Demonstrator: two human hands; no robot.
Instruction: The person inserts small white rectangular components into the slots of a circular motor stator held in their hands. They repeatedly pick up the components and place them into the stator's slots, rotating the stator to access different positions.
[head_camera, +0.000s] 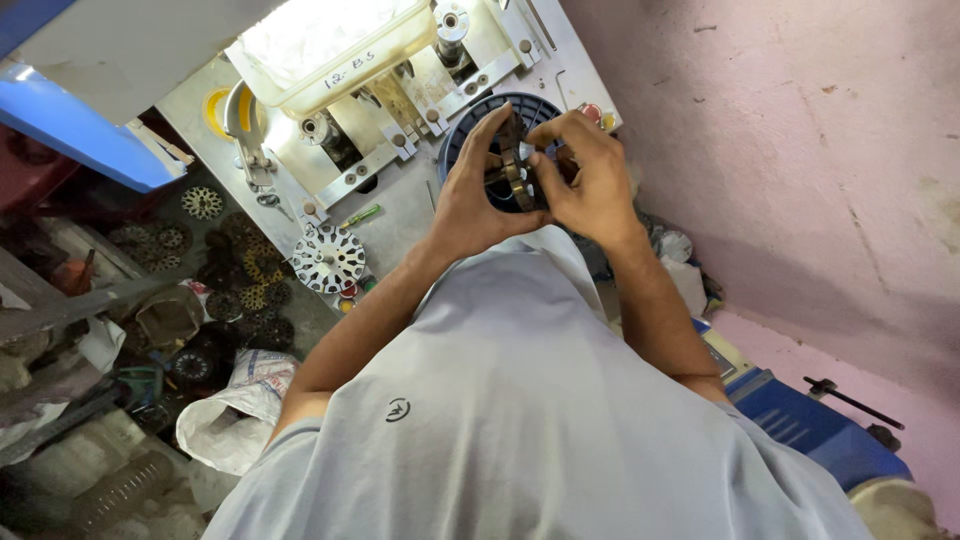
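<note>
Both your hands grip the dark slotted ring (515, 160) on edge over the blue basket (470, 130): left hand (470, 195) cradling, right hand (590, 175) pinching its rim. You look mid-fitting; next, I'd judge, calls for steady fingertip alignment.

I am in a small, cluttered repair workshop. Before me stands a grey metal machine plate (400, 200) studded with bolts and shiny steel spindles (452, 22). Dark slotted round metal laminations (240, 290) lie heaped on the dirty floor, beside a white toothed disc (328, 258), a crumpled white sack (235, 420) and a rough pink-painted wall (800, 150).
</note>
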